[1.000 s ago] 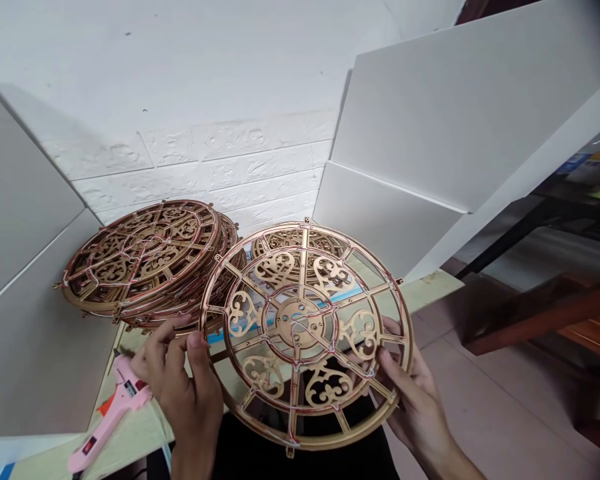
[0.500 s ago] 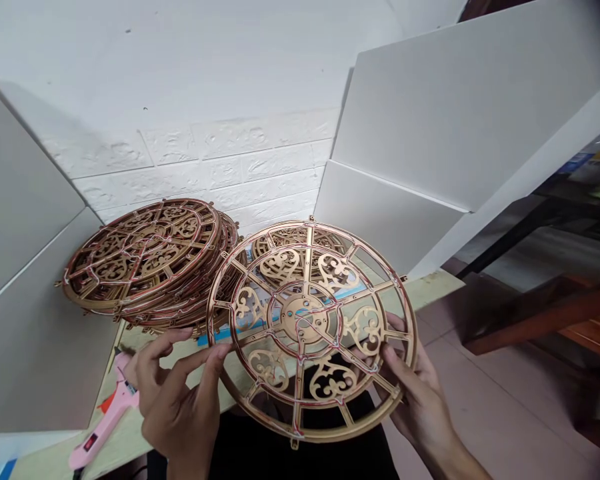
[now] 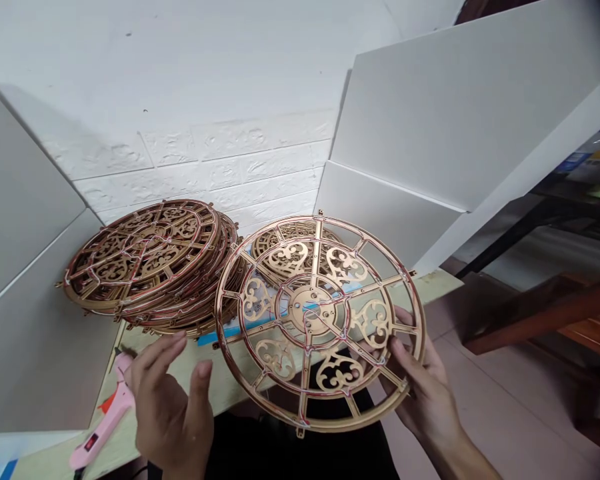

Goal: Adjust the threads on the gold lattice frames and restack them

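Note:
A round gold openwork frame (image 3: 314, 311) with scroll ornaments and thin red and white wires is held tilted over the front edge of the bench. My right hand (image 3: 427, 387) grips its lower right rim, thumb on the near face and fingers behind. To the left of the frame, apart from it, my left hand (image 3: 173, 403) is raised with thumb and fingers spread and nothing in it. Similar wired frames form a tall stack (image 3: 150, 257) at the left. Behind the held frame, more gold frames (image 3: 270, 237) are partly hidden.
A pink glue gun (image 3: 107, 423) lies at the left on the pale bench (image 3: 437, 288). Grey panels (image 3: 460, 107) stand at both sides before a white brick-pattern wall (image 3: 260, 143). Dark wooden furniture (image 3: 545, 317) is at the right.
My left hand has come off the frame's left rim and moved slightly left, its fingers parting. The frame, still in my right hand, has shifted a little right and up.

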`<state>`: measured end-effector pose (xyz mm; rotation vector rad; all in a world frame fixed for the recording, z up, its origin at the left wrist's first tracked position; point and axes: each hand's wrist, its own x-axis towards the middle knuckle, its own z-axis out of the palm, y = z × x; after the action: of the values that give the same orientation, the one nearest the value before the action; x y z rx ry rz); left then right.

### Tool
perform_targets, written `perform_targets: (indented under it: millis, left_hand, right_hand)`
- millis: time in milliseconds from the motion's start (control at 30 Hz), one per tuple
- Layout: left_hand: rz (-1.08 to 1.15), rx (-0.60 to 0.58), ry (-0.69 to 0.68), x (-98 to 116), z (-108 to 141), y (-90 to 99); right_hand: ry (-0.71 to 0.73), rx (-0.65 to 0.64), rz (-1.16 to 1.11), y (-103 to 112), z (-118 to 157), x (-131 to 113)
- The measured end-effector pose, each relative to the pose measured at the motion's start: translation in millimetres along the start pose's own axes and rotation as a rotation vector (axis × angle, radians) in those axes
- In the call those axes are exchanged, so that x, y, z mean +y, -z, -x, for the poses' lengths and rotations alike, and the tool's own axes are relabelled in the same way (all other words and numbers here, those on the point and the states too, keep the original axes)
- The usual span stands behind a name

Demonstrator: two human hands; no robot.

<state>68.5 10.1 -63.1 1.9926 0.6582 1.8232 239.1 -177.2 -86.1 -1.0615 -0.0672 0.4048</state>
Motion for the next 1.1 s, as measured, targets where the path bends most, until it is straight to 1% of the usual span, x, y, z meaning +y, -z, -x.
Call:
perform_targets:
  millis: [100,233,367,400,533,567,633,700,800,833,867,900,967,1000,1067,1100]
  left_hand:
    - [-0.061,-0.008,0.018,0,2,2.4]
    - [-0.045,-0.049,0.029,-1,3,1.5]
    - [0.021,-0.025,0.048,-1,2,-2.4]
    - [0.032,-0.025,0.028,0,2,-2.4]
    - [0.02,-0.094,-0.144,4,-1,1.8]
    - [0.033,-0.116,-0.165,4,-1,3.0]
    - [0.08,-0.161,-0.151,3,-2,4.5]
    - [0.133,-0.228,-0.093,0,0,4.9]
    - [0.191,-0.356,0.08,-4,5,3.5]
    - [0.195,-0.373,0.143,-5,6,2.3]
    - [0.193,-0.357,0.202,-6,8,0.7]
    - [0.186,-0.314,0.255,-6,9,-1.3]
    - [0.189,-0.189,0.357,-4,11,-5.6]
    - [0.21,-0.154,0.423,-2,11,-7.4]
    - [0.256,-0.167,0.53,-1,13,-9.2]
    - [0.255,-0.194,0.527,-2,14,-8.8]
  right_hand:
    - [0.018,0.034,-0.02,2,-3,1]
    - [0.002,-0.01,-0.004,7,-8,1]
    - [0.012,0.028,-0.017,6,-10,-3]
    - [0.015,0.031,-0.015,5,-10,-5]
    - [0.004,0.034,-0.02,4,-10,-7]
    - [-0.002,0.037,-0.025,4,-10,-7]
    - [-0.005,0.037,-0.026,4,-10,-7]
    - [-0.004,0.024,-0.017,5,-11,-6]
    - [-0.006,0.038,-0.024,6,-11,-5]
    - [-0.008,0.046,-0.029,6,-10,-5]
    - [-0.007,0.056,-0.033,6,-10,-6]
    - [-0.005,0.066,-0.037,6,-10,-6]
    - [-0.006,0.075,-0.045,5,-10,-7]
    - [-0.009,0.074,-0.048,5,-10,-7]
    - [-0.006,0.063,-0.045,5,-10,-8]
    - [0.001,0.056,-0.04,5,-10,-8]
